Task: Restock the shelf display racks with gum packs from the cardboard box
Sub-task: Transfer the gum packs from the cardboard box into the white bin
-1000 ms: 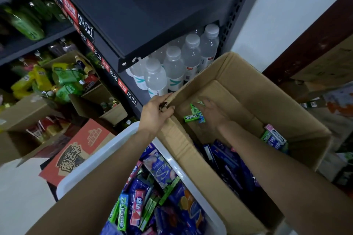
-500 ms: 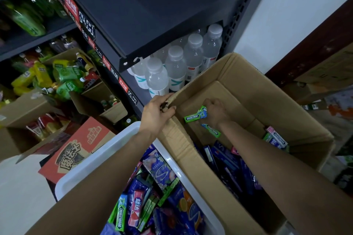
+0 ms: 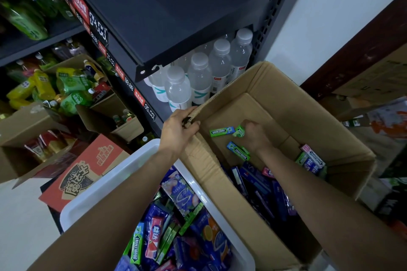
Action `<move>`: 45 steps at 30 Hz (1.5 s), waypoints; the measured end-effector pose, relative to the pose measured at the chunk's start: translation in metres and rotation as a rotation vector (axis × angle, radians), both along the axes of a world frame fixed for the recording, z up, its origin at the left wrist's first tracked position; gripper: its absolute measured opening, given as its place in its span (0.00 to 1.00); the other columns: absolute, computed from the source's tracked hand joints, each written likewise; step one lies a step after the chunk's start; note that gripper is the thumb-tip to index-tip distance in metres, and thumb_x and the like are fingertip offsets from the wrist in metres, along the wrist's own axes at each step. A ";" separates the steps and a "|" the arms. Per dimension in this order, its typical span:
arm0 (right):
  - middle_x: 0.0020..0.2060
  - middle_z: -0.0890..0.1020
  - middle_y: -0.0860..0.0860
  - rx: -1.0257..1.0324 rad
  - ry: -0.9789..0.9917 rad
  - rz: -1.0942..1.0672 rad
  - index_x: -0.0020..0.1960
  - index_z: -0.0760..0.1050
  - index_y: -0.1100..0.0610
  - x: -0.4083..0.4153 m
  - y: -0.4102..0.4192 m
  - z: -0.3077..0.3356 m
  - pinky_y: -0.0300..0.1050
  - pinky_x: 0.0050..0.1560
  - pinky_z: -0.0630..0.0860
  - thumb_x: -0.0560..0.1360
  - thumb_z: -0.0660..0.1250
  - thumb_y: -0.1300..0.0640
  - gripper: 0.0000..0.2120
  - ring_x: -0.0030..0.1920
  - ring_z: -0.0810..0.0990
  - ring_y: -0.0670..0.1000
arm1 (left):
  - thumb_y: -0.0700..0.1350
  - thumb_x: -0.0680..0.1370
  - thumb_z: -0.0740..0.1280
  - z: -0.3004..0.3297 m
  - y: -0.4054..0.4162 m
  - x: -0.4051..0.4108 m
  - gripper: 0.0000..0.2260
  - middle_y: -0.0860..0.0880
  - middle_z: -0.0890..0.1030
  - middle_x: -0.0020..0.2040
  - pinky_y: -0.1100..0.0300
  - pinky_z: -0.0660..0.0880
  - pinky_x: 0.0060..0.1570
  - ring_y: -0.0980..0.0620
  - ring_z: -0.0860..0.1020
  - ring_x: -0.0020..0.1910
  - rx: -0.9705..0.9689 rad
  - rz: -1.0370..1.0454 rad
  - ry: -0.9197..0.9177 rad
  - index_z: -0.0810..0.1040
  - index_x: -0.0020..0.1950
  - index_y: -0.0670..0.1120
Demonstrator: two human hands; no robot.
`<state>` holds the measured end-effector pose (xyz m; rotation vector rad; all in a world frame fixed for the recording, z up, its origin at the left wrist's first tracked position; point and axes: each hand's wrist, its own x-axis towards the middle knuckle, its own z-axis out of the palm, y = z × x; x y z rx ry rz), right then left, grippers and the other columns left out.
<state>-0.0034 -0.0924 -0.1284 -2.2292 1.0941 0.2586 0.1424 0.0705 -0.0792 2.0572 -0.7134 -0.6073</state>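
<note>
A large cardboard box [image 3: 308,116] stands tilted against the dark shelf, with dark blue gum packs [image 3: 259,185] heaped at its near end. My left hand [image 3: 178,132] grips the box's left rim at the corner. Deep inside the box, my right hand [image 3: 255,136] is curled round a green Doublemint gum pack [image 3: 239,131]. A second green pack [image 3: 221,131] lies just left of it, and another [image 3: 239,151] lies on the box floor under my wrist. More packs [image 3: 311,159] lean in the right corner.
A white plastic bin [image 3: 110,185] full of mixed gum packs sits below my left arm. Water bottles [image 3: 199,79] stand on the shelf behind the box. Open cartons of drinks [image 3: 66,90] and a red carton [image 3: 88,171] crowd the floor at left.
My right hand has closed on a green pack near the far box wall. One green pack has dropped lower on the box floor. My left hand stays on the rim.
</note>
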 end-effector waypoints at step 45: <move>0.44 0.80 0.55 0.018 -0.446 -0.248 0.57 0.76 0.63 0.004 0.051 0.116 0.33 0.35 0.69 0.70 0.73 0.58 0.18 0.45 0.79 0.52 | 0.47 0.76 0.68 0.022 0.012 0.001 0.21 0.46 0.76 0.62 0.62 0.67 0.58 0.49 0.74 0.61 0.062 -0.096 -0.031 0.71 0.68 0.47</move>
